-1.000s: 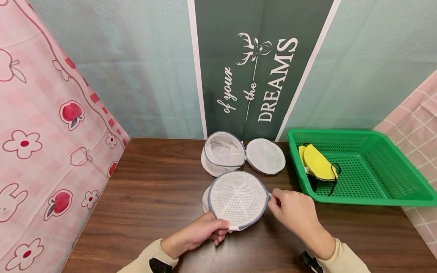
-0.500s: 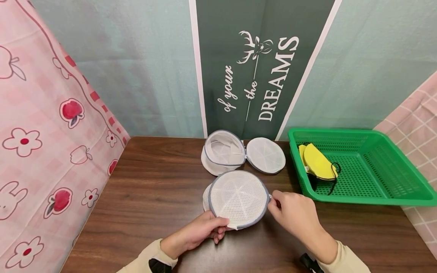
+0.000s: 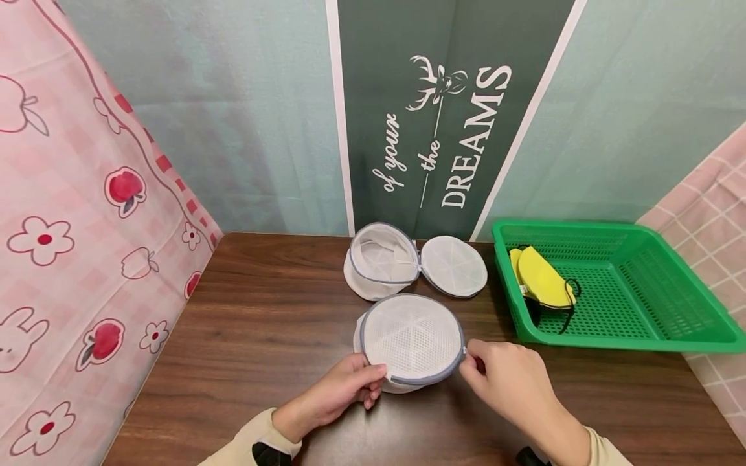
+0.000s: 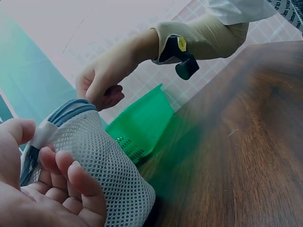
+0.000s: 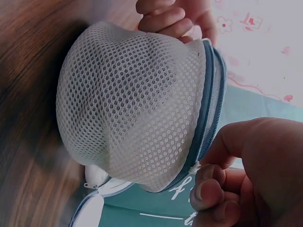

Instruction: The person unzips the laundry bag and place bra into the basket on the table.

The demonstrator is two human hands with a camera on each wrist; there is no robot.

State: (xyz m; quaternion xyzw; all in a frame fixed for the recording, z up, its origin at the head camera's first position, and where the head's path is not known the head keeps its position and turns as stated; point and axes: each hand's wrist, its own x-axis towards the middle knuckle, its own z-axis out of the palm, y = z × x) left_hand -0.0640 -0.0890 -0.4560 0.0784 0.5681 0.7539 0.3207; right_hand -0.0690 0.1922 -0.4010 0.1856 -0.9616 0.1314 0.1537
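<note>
A white mesh laundry bag (image 3: 412, 340), round with a grey-blue zipped rim, stands between both hands, its lid lying over the top. My left hand (image 3: 340, 391) pinches the rim at its near left, by a white tab (image 4: 43, 135) in the left wrist view. At the right side of the rim my right hand (image 3: 513, 382) pinches the small white zipper pull (image 5: 195, 167), plain in the right wrist view. Parts of the zipper teeth (image 5: 215, 118) show with the two edges close together there. A second mesh bag (image 3: 379, 262) sits behind, its round lid (image 3: 453, 266) folded out to the right.
A green plastic basket (image 3: 629, 343) stands at the right, holding a yellow item (image 3: 544, 278) with black straps. The wooden table (image 3: 262, 310) runs back to a hanging cloth (image 3: 262, 129). Pink patterned cloth (image 3: 87, 259) hangs at the left.
The bag in my hands has shifted slightly right and its top has tilted flatter. My right hand has moved a little towards me with the zipper pull. The second bag and basket stay put.
</note>
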